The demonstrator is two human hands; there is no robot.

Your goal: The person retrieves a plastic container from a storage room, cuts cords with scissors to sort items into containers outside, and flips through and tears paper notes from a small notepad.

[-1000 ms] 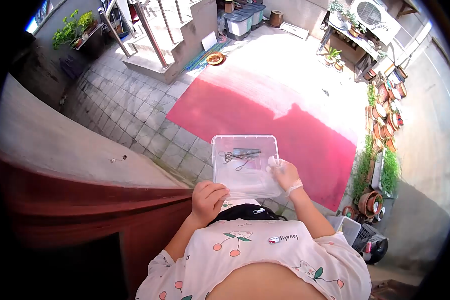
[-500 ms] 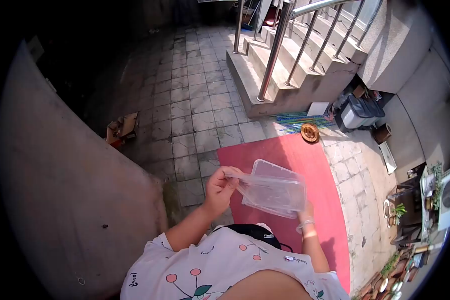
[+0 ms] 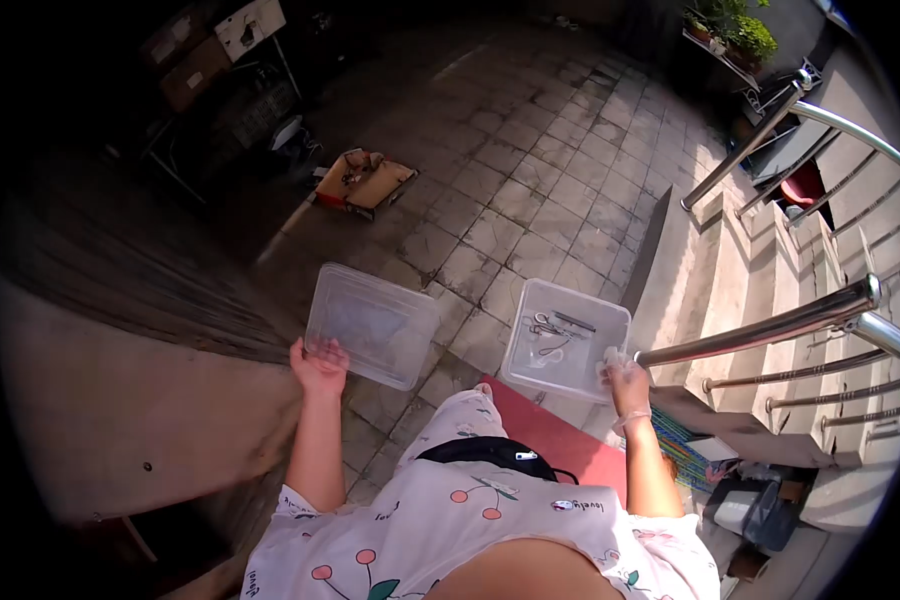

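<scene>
My left hand (image 3: 320, 368) grips the near left corner of a clear plastic lid (image 3: 372, 325), tilted out over the paving. On the other side, my right hand (image 3: 625, 386) has hold of the right edge of a clear plastic box (image 3: 592, 350). The box is uncovered, with its inside facing me. In it lie a pair of scissors (image 3: 542, 321), a thin dark strip (image 3: 573, 322) and some small items too small to name. Lid and box are apart, with a gap between them.
Concrete steps (image 3: 750, 270) with a metal railing (image 3: 760, 330) rise at my right. A red mat (image 3: 550, 425) lies below me. Ahead to the left, a shallow cardboard box (image 3: 365, 185) sits on the paving. A wall (image 3: 120, 400) stands at my left.
The lid and box, held close together earlier, are now apart, lid left and box right. The box's contents have come into view. My view has swung left.
</scene>
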